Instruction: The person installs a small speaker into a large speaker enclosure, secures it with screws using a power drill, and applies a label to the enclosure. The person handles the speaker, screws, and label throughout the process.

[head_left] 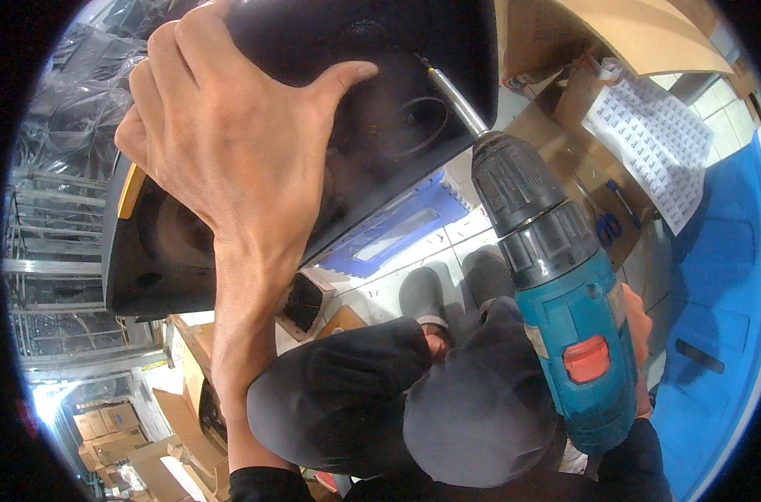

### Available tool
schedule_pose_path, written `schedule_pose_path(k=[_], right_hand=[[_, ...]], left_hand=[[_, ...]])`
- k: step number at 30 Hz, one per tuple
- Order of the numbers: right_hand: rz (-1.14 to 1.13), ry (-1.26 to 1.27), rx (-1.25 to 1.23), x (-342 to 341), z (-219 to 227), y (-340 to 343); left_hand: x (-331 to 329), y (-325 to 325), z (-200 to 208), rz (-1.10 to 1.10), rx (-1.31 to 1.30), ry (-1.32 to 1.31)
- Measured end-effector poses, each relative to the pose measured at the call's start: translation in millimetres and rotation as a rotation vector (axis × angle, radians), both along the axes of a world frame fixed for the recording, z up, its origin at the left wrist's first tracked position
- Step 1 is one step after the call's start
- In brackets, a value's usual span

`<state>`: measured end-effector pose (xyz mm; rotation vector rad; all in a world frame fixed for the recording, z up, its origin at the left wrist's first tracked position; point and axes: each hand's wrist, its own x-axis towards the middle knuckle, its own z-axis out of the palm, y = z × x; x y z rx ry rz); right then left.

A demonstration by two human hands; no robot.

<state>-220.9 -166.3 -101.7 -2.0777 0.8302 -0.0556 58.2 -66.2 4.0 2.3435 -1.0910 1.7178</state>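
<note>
A large black speaker cabinet (380,159) with round openings and an orange strip stands tilted in front of me. My left hand (230,125) rests over it, thumb stretched out across the panel. The other fingers bend over the cabinet, and their tips are hidden. In my right hand (637,326) is a teal and black cordless drill (577,335), whose body covers most of that hand. The drill's long silver bit holder (457,100) points up and left at the panel. Its tip is close to the surface, where a small dark screw seems to sit; contact cannot be made out.
A blue plastic surface (715,276) curves along the right. Beside it are a printed label sheet (648,134), scissors (606,227), a blue pen (623,203) and cardboard (648,29). Below the cabinet lie a blue-purple plastic piece (397,230) and an open box of dark screws (303,303).
</note>
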Motion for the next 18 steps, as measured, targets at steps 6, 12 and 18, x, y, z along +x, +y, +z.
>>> schedule_pose_path(k=[6,12,18], right_hand=[[0.001,-0.003,-0.002,0.8,-0.6,-0.7],[0.0,-0.005,-0.003,0.0,-1.5,-0.4],[0.005,-0.006,-0.002,-3.4,-2.5,0.2]], left_hand=[[0.5,0.2,-0.5,0.001,0.006,-0.026],[-0.9,0.5,-0.1,0.003,0.007,-0.012],[-8.1,3.1,-0.9,0.006,0.009,-0.004]])
